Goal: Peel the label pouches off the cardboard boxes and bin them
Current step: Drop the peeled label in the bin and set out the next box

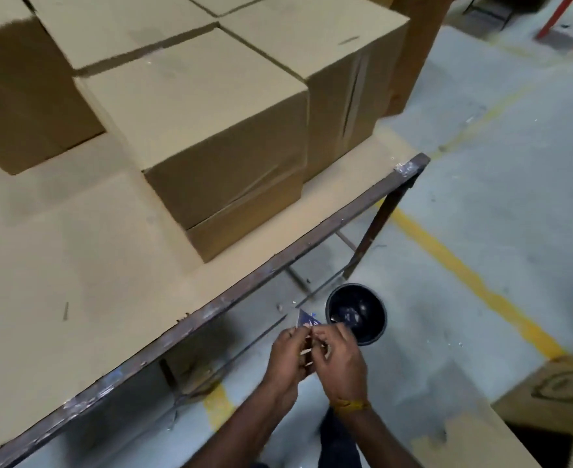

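A peeled label pouch (307, 320), blue and clear, sticks up between my two hands off the table's front edge. My left hand (288, 352) pinches its left side with curled fingers. My right hand (340, 356) pinches the right side, thumb and fingers meeting the left hand. A small black bin (356, 312) stands on the floor just right of the hands, with crumpled pouches inside. Plain cardboard boxes (204, 130) stand on the table behind; no label shows on their visible faces.
The table (58, 258) is covered in cardboard and has a rusty metal edge and legs. A yellow line (474, 282) crosses the grey floor. Another cardboard box (548, 386) sits at the lower right. A red frame stands far right.
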Action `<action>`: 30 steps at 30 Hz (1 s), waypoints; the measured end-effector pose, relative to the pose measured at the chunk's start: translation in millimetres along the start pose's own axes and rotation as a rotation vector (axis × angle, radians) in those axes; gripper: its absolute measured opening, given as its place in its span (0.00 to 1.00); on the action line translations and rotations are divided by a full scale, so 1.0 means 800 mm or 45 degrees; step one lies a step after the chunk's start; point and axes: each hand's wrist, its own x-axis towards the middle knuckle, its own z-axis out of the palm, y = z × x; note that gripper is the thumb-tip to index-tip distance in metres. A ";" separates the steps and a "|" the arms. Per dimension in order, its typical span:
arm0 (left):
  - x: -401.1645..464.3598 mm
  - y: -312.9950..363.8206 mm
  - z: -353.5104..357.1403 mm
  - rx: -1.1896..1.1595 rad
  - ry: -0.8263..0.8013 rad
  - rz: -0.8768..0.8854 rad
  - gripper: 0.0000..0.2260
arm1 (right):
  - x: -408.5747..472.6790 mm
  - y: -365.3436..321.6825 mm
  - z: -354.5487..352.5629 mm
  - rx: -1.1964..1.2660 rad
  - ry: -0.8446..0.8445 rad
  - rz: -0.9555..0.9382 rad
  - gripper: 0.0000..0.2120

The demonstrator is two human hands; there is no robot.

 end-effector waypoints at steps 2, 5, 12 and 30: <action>0.032 -0.017 0.040 -0.005 0.036 -0.101 0.07 | 0.018 0.056 -0.006 -0.004 -0.059 -0.002 0.07; 0.097 -0.047 0.094 0.010 0.144 -0.216 0.06 | 0.046 0.140 -0.009 0.011 -0.092 0.062 0.08; 0.276 -0.137 0.172 0.072 0.251 -0.443 0.06 | 0.107 0.316 0.029 0.795 0.097 1.325 0.21; 0.577 -0.338 0.155 0.342 0.409 -0.730 0.10 | 0.168 0.644 0.258 0.673 -0.213 1.738 0.20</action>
